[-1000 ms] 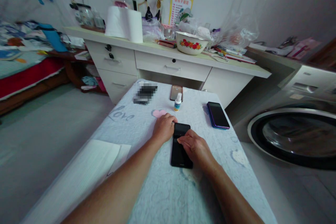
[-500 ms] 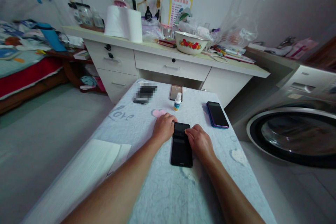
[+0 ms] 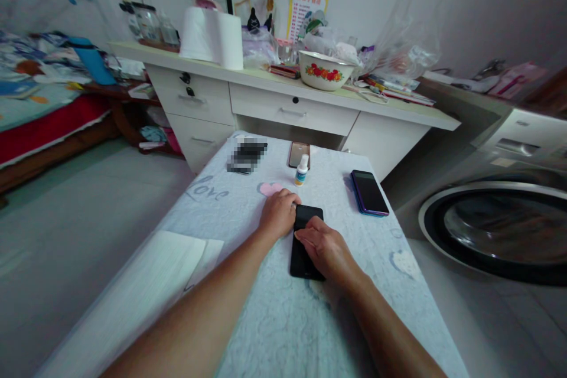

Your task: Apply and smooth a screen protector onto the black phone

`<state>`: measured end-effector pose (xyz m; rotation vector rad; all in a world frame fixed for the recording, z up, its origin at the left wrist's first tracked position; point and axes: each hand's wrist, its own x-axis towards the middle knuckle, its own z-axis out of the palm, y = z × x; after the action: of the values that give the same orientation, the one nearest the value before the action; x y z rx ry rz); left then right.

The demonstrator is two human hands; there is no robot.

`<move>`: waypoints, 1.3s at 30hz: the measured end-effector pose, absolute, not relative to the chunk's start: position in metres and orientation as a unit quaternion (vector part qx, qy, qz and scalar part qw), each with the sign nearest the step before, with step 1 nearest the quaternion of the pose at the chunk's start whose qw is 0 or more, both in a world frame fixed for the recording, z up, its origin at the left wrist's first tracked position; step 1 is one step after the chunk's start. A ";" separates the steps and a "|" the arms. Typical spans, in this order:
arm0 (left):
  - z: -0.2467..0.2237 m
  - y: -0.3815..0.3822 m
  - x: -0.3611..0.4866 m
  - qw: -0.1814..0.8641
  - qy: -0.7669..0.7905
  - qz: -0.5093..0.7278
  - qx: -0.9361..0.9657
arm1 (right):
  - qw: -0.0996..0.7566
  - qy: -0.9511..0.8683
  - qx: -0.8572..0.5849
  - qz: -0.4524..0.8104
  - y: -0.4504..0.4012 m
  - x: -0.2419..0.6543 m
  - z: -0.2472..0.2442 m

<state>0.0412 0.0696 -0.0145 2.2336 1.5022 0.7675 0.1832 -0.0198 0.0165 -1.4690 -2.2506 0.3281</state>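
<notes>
A black smartphone [image 3: 303, 258] lies flat on the cloth-covered table, its dark screen up. My left hand [image 3: 279, 214] is curled at the phone's upper left edge, fingertips pressed against it and steadying it. Across the screen reaches my right hand [image 3: 325, 243], with thumb and fingers pinched together near the left side of the glass. Whatever is in that pinch is too small or hidden to make out. Just beyond my left hand stands a small white spray bottle [image 3: 302, 171] with a blue and yellow label.
A phone with a purple-blue edge [image 3: 370, 192] lies at the right. Farther back are a brownish phone case [image 3: 299, 155] and a blurred-out dark object [image 3: 248, 156]. White paper sheets [image 3: 163, 266] lie at the left edge. Behind stands a white desk [image 3: 261, 99]; a washing machine [image 3: 500, 147] is at the right.
My right hand has slid leftward across the phone's screen, from its right edge to near its left side. My left hand stays at the upper left edge.
</notes>
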 end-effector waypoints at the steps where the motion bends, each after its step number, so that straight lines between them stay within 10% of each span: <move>1: -0.014 0.069 0.041 0.171 0.530 0.269 0.786 | 0.205 -0.821 -0.516 0.131 -0.021 0.183 0.018; 39: -0.017 0.070 0.041 0.150 0.527 0.273 0.791 | 0.160 -0.817 -0.542 0.117 -0.017 0.177 0.021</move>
<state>0.0414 0.0704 -0.0174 2.2722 1.5133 0.7850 0.1774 -0.0173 0.0206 -1.5478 -2.3328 0.3343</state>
